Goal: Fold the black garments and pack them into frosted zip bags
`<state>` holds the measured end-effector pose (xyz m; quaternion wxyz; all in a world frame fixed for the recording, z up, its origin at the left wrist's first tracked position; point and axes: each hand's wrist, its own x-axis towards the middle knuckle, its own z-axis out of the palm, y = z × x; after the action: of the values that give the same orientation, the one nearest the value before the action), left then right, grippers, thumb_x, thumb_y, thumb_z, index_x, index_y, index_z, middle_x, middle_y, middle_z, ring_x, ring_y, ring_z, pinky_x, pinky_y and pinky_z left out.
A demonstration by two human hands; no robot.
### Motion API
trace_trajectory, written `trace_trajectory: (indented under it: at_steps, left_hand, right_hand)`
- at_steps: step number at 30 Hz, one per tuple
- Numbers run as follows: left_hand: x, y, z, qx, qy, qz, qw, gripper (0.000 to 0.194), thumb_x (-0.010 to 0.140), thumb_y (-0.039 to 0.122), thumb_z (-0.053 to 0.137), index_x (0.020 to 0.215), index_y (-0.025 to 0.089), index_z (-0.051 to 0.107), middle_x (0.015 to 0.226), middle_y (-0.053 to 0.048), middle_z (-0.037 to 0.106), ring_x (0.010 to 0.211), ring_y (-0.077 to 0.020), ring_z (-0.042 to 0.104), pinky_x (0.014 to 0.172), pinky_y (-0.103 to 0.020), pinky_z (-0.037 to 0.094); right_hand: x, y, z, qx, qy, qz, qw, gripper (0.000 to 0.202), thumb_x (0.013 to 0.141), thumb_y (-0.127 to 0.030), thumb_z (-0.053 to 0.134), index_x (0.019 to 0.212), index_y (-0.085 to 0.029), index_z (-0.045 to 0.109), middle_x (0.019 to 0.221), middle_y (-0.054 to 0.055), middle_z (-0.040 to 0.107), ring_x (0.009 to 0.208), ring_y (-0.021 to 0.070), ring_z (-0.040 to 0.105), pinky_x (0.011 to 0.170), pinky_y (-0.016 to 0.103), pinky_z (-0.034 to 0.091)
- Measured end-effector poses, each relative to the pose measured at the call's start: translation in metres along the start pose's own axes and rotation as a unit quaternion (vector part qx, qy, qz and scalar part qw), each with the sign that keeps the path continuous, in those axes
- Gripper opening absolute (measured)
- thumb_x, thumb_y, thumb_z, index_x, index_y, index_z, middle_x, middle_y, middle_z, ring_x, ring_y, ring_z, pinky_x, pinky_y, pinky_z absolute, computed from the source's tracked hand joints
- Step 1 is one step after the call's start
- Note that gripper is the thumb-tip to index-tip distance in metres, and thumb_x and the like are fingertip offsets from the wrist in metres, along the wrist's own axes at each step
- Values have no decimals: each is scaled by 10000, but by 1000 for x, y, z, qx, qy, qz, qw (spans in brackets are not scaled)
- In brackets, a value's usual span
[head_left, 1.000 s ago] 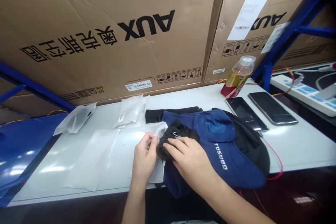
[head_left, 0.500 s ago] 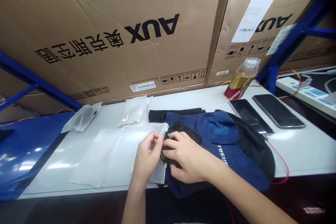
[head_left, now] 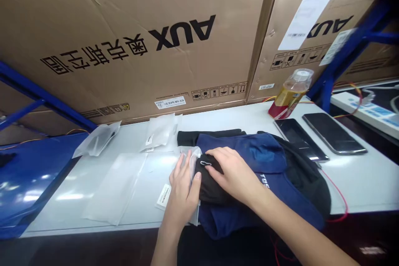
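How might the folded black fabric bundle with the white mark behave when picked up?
The folded black fabric bundle is probably soft and floppy, since it looks like cloth folded over itself. It may loosen when lifted, as no band shows around it. It might drag along the frosted plastic bag at its left side.

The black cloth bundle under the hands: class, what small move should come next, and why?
I'd suggest the right hand gently nudge the black cloth bundle leftward, further into the clear bag. The right hand is on the bundle, whose left edge meets the bag, while most of it appears outside; the left hand lies over the bag and could steady it.
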<state>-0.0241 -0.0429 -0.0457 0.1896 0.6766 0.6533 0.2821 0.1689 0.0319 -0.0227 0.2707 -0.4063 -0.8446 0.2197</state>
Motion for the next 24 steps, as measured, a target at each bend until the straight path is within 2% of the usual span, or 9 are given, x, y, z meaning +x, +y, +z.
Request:
trace_trajectory:
  at_steps: [3,6,8,10,12,15,18,21,24]
  left_hand:
    - [0,-3,0,-9,1,-20,1000,572,1106,338,396,1671,325,309,1713,-56,375,1619,-318,263,1283,-598,309]
    - [6,1,-10,-39,34,-37,998,720,1055,306,507,1699,346,187,1643,-72,488,1531,-297,450,1214,-543,444]
    - [14,6,-20,-46,41,-23,998,673,1013,259,549,1647,353,345,1562,-57,577,1441,-277,559,1160,-485,506]
    - [23,12,-29,-34,42,-8,998,472,995,251,559,1455,342,616,1436,-44,664,1348,-273,624,1118,-461,531]
    - [31,16,-34,-19,57,-9,998,309,988,288,583,1240,314,759,1224,-53,741,1236,-294,663,1075,-483,538]
    - [40,18,-35,-6,70,-13,997,185,962,326,632,1001,280,806,964,-52,758,1049,-297,694,976,-473,555]
    - [47,16,-33,-26,53,-10,998,175,955,316,639,884,264,791,898,-30,764,857,-232,711,823,-374,577]
    - [51,14,-29,-61,46,-17,997,205,963,348,637,874,257,798,897,-23,774,761,-196,710,734,-325,582]
    - [49,14,-26,-90,60,-32,994,235,981,393,624,959,258,814,950,-29,776,721,-178,697,708,-313,591]
  right_hand:
    - [1,-1,-4,28,3,-44,999,268,959,-92,618,1199,-209,641,1152,78,739,1075,266,673,966,454,545]
    - [-1,-4,-7,21,23,-90,995,355,903,-12,615,1204,-200,623,1192,80,726,1075,264,658,933,452,546]
    - [-5,-6,-7,8,38,-120,992,411,870,29,593,1215,-192,616,1219,86,720,1089,268,650,915,456,547]
    - [-8,-6,-6,4,54,-135,989,452,841,55,574,1218,-192,615,1225,85,722,1116,273,648,920,463,548]
    - [-11,-6,-4,11,71,-151,986,457,845,59,559,1220,-197,617,1218,79,733,1168,275,648,970,476,544]
    - [-12,-2,-2,33,81,-205,975,417,900,40,517,1224,-200,627,1213,78,750,1222,244,657,1045,448,540]
    - [-9,2,-1,48,61,-249,966,399,918,29,491,1213,-185,653,1239,94,755,1220,213,679,1057,395,549]
    - [-4,3,-2,63,8,-238,969,452,885,28,520,1255,-185,665,1307,88,742,1247,211,673,1078,379,533]
    - [3,-4,-5,50,-45,-144,987,533,870,5,565,1338,-233,656,1333,46,741,1224,225,678,1052,398,523]
